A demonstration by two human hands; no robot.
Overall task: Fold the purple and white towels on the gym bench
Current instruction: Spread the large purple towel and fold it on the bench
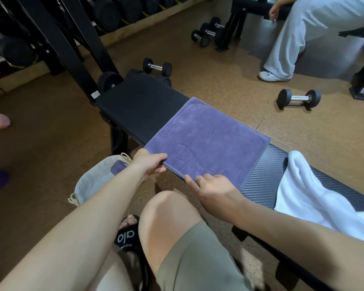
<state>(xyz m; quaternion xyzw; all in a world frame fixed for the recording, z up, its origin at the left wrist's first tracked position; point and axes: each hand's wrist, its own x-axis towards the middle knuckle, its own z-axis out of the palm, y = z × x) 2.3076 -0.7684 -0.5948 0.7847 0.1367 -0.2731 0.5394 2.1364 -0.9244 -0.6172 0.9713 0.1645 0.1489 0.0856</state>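
Purple towel (206,137) lying flat at mid-frame on the table (143,106), seemingly folded already. Left grip (150,162) pinching its near corner; right grip (212,186) resting loose-fingered on the near edge. White towel (309,192) still lying rumpled at lower right, awaiting folding.

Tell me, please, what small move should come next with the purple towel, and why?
Probably lift the near edge and fold it over to the far edge: the purple towel lies flat, the left hand pinches that edge, the right hand rests on it, and the white towel remains crumpled.
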